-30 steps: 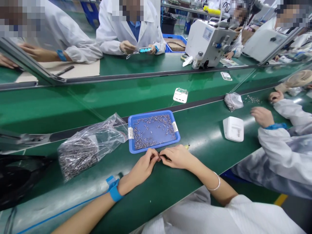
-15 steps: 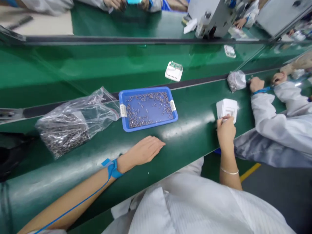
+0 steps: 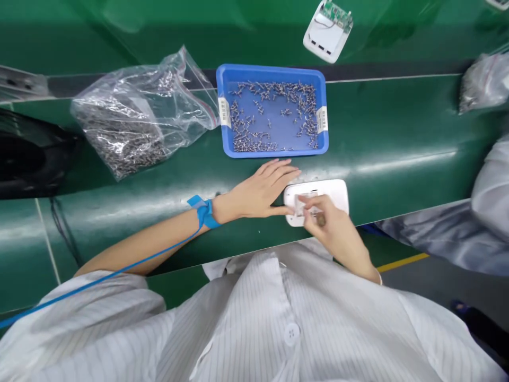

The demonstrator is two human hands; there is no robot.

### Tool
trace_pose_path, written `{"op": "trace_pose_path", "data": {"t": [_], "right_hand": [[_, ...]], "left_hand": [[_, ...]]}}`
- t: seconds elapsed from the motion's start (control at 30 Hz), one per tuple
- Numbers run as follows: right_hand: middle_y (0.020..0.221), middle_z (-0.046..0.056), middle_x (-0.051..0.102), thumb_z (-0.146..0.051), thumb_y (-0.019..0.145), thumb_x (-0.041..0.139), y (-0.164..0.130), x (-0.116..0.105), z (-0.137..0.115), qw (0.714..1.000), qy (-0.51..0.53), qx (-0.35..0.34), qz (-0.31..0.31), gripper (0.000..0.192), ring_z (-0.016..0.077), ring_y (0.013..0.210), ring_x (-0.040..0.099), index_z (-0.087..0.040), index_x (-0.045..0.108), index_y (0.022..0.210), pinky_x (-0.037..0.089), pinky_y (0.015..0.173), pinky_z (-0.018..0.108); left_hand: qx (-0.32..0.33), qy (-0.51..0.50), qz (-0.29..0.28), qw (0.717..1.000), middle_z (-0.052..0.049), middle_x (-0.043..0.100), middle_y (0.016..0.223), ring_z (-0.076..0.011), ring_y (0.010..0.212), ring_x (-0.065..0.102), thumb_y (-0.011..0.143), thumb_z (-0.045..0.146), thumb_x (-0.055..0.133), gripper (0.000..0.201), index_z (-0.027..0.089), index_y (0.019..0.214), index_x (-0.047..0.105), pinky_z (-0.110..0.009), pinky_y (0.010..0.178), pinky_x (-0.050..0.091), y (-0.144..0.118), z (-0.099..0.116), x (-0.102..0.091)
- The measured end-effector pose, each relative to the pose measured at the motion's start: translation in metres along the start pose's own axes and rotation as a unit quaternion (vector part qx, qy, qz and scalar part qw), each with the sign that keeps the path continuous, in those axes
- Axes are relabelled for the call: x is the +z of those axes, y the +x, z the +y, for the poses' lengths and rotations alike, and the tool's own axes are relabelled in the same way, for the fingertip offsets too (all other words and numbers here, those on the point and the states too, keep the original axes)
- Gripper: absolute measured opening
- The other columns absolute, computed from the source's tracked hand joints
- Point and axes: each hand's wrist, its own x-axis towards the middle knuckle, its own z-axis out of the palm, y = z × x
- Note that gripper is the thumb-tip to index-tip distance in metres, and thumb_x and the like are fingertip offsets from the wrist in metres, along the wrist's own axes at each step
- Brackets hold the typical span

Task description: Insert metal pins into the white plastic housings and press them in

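Note:
A white plastic case point(image 3: 337, 190) lies on the green belt near its front edge, just in front of a blue tray point(image 3: 272, 68) scattered with several small metal screws point(image 3: 254, 139). My right hand point(image 3: 332, 229) is on top of the case, fingertips pinched on it, with a small brownish tool end showing in the hand. My left hand point(image 3: 260, 190) lies flat on the belt, fingers apart, thumb against the case's left edge. A blue wrist strap point(image 3: 202, 210) with a blue cord is on my left wrist.
A clear bag of screws point(image 3: 131, 119) lies left of the tray. Another white unit with an exposed circuit board point(image 3: 326, 31) sits on the far belt. A second small bag point(image 3: 483, 82) and a co-worker's white sleeve point(image 3: 491, 212) are at the right. A black object point(image 3: 27, 159) sits far left.
My right hand reached right to the white case and pulled it in front of the tray. My left hand opened flat and now touches the case. The view tilted down.

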Motion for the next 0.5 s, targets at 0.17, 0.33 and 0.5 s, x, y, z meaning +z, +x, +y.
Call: {"op": "trace_pose_path", "data": {"t": [0.17,0.33,0.5], "right_hand": [[0.112,0.005,0.071,-0.039,0.098,0.047,0.007,0.015,-0.016,0.995,-0.065,-0.079,-0.02,0.024,0.0105,0.057,0.061,-0.02,0.049,0.114,0.041,0.054,0.025],[0.088,0.001,0.072,-0.039,0.098,0.048,0.013,0.012,-0.014,0.983,-0.161,-0.071,0.042,0.022,0.0112,0.056,0.061,-0.02,0.054,0.106,0.036,0.053,0.024],[0.07,-0.002,0.067,-0.039,0.096,0.052,0.021,0.014,-0.017,0.958,-0.279,-0.045,0.055,0.021,0.0125,0.054,0.057,-0.02,0.06,0.098,0.026,0.051,0.024]], "left_hand": [[0.021,-0.008,-0.028,0.999,-0.023,0.048,0.147,-0.037,0.144,0.036,0.096,0.066,0.041,0.083,0.0,0.147,0.04,-0.054,0.123,0.021,0.0,-0.002,0.0],[0.0,-0.011,-0.031,0.999,-0.02,0.046,0.149,-0.0359,0.146,0.032,0.095,0.065,0.045,0.081,0.004,0.149,0.038,-0.052,0.125,0.017,0.001,-0.001,-0.001],[-0.006,-0.027,-0.044,0.999,-0.019,0.039,0.155,-0.0357,0.15,0.024,0.095,0.067,0.045,0.085,0.008,0.154,0.03,-0.053,0.125,0.012,0.002,0.0,-0.003]]}}
